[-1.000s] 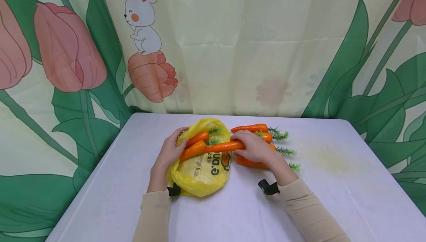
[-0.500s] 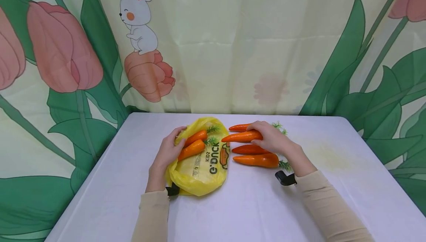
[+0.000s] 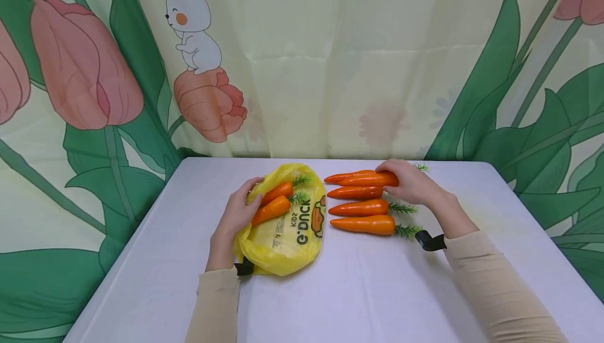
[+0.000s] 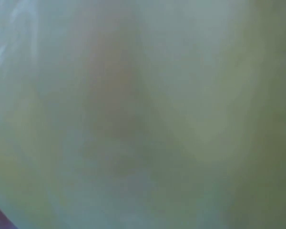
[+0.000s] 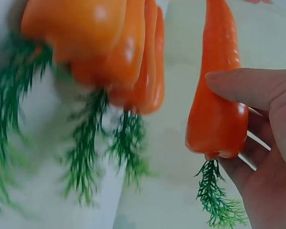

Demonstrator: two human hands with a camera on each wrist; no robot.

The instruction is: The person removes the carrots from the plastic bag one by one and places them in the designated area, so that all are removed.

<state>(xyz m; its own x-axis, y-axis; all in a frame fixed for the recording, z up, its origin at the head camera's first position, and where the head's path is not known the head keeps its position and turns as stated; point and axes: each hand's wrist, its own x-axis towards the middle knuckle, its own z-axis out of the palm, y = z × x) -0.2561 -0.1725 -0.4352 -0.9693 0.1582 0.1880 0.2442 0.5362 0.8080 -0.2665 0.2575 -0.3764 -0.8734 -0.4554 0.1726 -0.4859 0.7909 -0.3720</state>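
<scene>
In the head view my right hand [image 3: 409,181] pinches an orange toy carrot [image 3: 370,179] by its thick end, at the far side of a row of carrots. The right wrist view shows the thumb across this carrot [image 5: 217,95], its green sprig hanging free. My left hand [image 3: 238,211] grips the left rim of a yellow plastic bag [image 3: 288,256]. Two carrots, one nearer [image 3: 271,210] and one farther [image 3: 278,192], lie in the bag's wide mouth beside the left thumb. Blurred, pale yellowish film fills the left wrist view.
Several carrots, the nearest one [image 3: 363,225] in front, lie side by side right of the bag, tips pointing left. They rest on a white-covered table [image 3: 330,301]. A printed curtain [image 3: 302,70] hangs behind its far edge.
My right hand has carried the carrot from beside the bag rightward and away to the far side of the row. The left hand has stayed at the bag's rim.
</scene>
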